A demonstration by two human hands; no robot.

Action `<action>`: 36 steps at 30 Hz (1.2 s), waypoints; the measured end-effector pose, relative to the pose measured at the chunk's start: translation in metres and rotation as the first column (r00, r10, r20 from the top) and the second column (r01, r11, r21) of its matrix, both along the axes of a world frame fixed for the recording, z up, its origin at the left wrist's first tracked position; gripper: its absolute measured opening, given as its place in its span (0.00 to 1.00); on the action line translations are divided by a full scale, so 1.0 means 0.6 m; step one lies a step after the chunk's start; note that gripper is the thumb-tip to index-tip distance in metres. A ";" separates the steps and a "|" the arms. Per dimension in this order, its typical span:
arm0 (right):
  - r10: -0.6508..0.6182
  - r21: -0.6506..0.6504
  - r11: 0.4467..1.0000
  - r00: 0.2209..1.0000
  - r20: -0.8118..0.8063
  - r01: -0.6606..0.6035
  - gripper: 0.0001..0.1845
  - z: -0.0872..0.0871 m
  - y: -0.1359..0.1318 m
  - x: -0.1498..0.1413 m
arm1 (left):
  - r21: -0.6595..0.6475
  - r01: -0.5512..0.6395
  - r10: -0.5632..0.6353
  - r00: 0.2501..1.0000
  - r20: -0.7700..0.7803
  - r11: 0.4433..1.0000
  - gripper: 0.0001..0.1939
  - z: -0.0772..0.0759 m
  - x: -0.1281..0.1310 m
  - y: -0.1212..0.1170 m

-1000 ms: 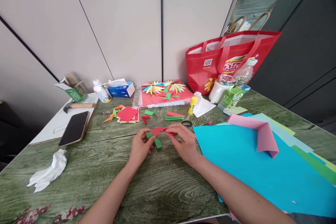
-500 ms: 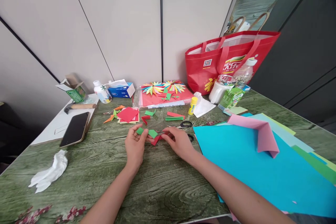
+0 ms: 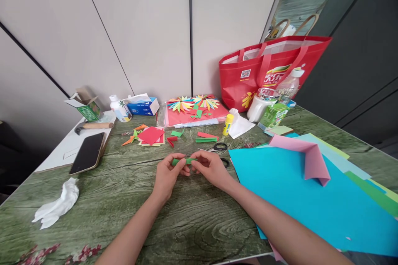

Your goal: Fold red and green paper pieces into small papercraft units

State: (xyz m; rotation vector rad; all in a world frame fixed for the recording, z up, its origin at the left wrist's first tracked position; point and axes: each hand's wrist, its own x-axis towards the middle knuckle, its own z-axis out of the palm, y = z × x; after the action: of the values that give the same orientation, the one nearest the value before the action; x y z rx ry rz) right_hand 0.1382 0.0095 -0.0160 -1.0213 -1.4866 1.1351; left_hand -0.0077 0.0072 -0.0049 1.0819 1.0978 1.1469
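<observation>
From my distant post I see the left hand (image 3: 164, 176) and the right hand (image 3: 214, 168) close together, above the middle of the table (image 3: 192, 223). Each is clamped, thumb against fingers, on the small green paper (image 3: 192, 160), which lies between them. The fingers cover much of it, so I cannot tell how its layers sit, or whether another piece is behind.

To do this handling well, I would let the left pinch hold the paper firmly and the right thumb press along any crease, edge upon edge, with light force, because so small a piece may slip or bend crookedly. The scissors (image 3: 221, 146) lie just beyond the right hand, so I would keep the fingertips away from their blades. A folded red piece (image 3: 171, 140) rests farther away, touched by neither hand.
</observation>
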 end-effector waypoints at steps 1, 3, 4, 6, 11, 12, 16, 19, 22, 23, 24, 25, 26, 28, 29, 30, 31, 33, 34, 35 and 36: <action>0.001 0.016 1.000 1.000 -0.008 -0.001 0.05 0.001 0.000 0.001 | -0.012 0.008 -0.008 1.000 0.014 1.000 0.14 0.000 0.000 0.000; -0.018 0.097 0.995 1.000 0.014 0.017 0.05 0.002 0.000 0.004 | -0.044 0.023 -0.020 0.998 0.059 0.999 0.15 0.000 -0.001 0.001; -0.036 0.151 0.988 0.999 0.032 0.031 0.06 0.003 0.000 0.006 | -0.063 0.040 -0.035 0.996 0.085 0.997 0.15 0.000 -0.002 0.002; -0.060 0.243 0.969 0.997 0.056 0.044 0.09 0.003 0.002 0.009 | -0.100 0.082 -0.068 0.989 0.134 0.992 0.16 0.000 -0.003 0.003; -0.035 0.241 0.970 0.999 0.035 0.025 0.10 0.002 0.004 0.010 | -0.088 0.036 -0.024 0.991 0.128 0.995 0.20 -0.001 -0.008 0.004; -0.032 0.187 0.982 0.999 0.003 0.031 0.10 0.002 0.004 0.009 | -0.068 0.002 0.005 0.995 0.104 0.998 0.21 -0.001 -0.009 0.004; -0.027 -0.068 0.998 0.993 -0.115 0.019 0.08 0.003 0.004 0.004 | 0.008 -0.098 0.098 0.995 -0.001 0.995 0.20 0.003 -0.009 0.005; 0.007 -0.126 0.992 0.990 -0.142 -0.026 0.10 0.003 0.003 -0.001 | -0.015 -0.104 0.105 0.994 0.011 0.994 0.20 0.004 -0.008 0.004; 0.015 -0.167 0.984 0.976 -0.217 -0.052 0.13 0.003 0.001 -0.004 | -0.085 -0.058 0.068 0.989 0.129 0.995 0.19 0.003 -0.007 0.004; 0.011 -0.184 0.981 0.970 -0.241 -0.057 0.14 0.003 0.000 -0.005 | -0.108 -0.029 0.048 0.984 0.173 0.994 0.17 0.002 -0.008 0.004; 0.008 -0.197 0.979 0.966 -0.260 -0.061 0.14 0.002 0.000 -0.006 | -0.129 0.004 0.024 0.977 0.212 0.992 0.16 0.002 -0.008 0.004; 0.005 -0.206 0.977 0.962 -0.273 -0.064 0.14 0.002 0.000 -0.007 | -0.149 0.038 -0.001 0.970 0.242 0.988 0.14 0.002 -0.008 0.004; 0.005 -0.211 0.975 0.960 -0.281 -0.067 0.14 0.002 0.000 -0.007 | -0.166 0.068 -0.023 0.966 0.259 0.984 0.12 0.003 -0.009 0.004; 0.012 -0.213 0.974 0.959 -0.284 -0.075 0.14 0.002 0.000 -0.008 | -0.193 0.102 -0.048 0.963 0.263 0.976 0.11 0.005 -0.009 0.004; 0.020 -0.212 0.974 0.960 -0.280 -0.082 0.14 0.001 0.000 -0.008 | -0.197 0.101 -0.049 0.966 0.255 0.975 0.11 0.006 -0.009 0.004; 0.027 -0.208 0.974 0.962 -0.270 -0.086 0.13 0.001 -0.001 -0.009 | -0.193 0.090 -0.042 0.970 0.239 0.977 0.11 0.007 -0.009 0.004; 0.035 -0.198 0.976 0.967 -0.254 -0.087 0.13 0.000 -0.002 -0.009 | -0.181 0.067 -0.027 0.976 0.215 0.981 0.12 0.007 -0.008 0.005; 0.059 -0.140 0.986 0.978 -0.198 -0.088 0.12 -0.002 -0.005 -0.008 | -0.139 -0.002 0.024 0.987 0.157 0.990 0.13 0.006 -0.008 0.005; 0.074 -0.090 0.992 0.985 -0.157 -0.089 0.12 -0.003 -0.006 -0.007 | -0.114 -0.036 0.050 0.990 0.129 0.993 0.15 0.006 -0.007 0.006; 0.088 -0.026 0.995 0.990 -0.106 -0.092 0.12 -0.005 -0.007 -0.005 | -0.092 -0.066 0.076 0.991 0.107 0.994 0.18 0.005 -0.007 0.006; 0.098 0.043 0.994 0.994 -0.047 -0.096 0.12 -0.006 -0.008 -0.004 | -0.076 -0.092 0.099 0.991 0.093 0.993 0.21 0.005 -0.008 0.007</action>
State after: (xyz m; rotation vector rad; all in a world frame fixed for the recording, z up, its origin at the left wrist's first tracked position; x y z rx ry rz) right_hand 0.1360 0.0048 -0.0199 -0.8951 -1.5281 1.1855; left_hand -0.0122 0.0112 -0.0018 0.9168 1.1159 1.2141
